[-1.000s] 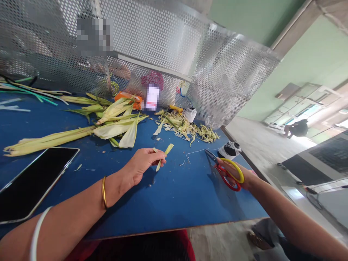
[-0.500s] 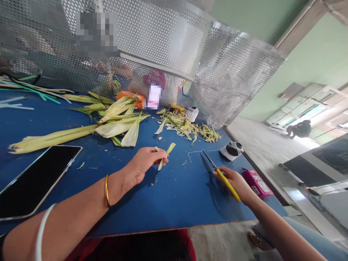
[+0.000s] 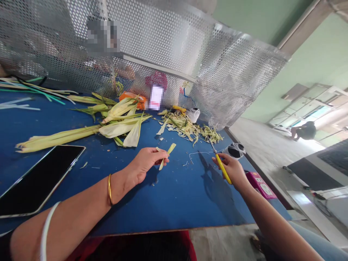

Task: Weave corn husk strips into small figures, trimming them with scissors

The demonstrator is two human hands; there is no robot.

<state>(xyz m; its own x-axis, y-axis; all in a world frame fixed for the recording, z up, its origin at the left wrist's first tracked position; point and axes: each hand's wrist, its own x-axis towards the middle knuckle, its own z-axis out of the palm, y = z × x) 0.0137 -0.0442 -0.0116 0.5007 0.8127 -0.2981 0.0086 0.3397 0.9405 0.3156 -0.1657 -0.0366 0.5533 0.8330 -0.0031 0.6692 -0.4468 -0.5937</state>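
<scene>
My left hand (image 3: 152, 161) pinches a small pale-green strip of corn husk (image 3: 170, 148) over the blue tabletop. In my right hand (image 3: 231, 168) is a pair of yellow-handled scissors (image 3: 223, 168), raised above the table with the blades pointing away from me. The blades look closed together. Just behind that hand stands a spool of white thread (image 3: 236, 150), its loose end trailing across the table. Beyond my left hand lies a bundle of corn husks (image 3: 119, 127), and a heap of husk scraps (image 3: 185, 125) is farther right.
A large tablet or phone with a dark screen (image 3: 40, 177) lies at the left. Pale and green strips (image 3: 35, 88) sit behind it. A pink packet (image 3: 261, 185) is near the right edge. Perforated metal sheeting (image 3: 163, 43) borders the back, with a person partly visible behind it.
My right hand has lifted the scissors and turned them to point farther away, and the blades have closed. My left hand keeps the husk strip in nearly the same place.
</scene>
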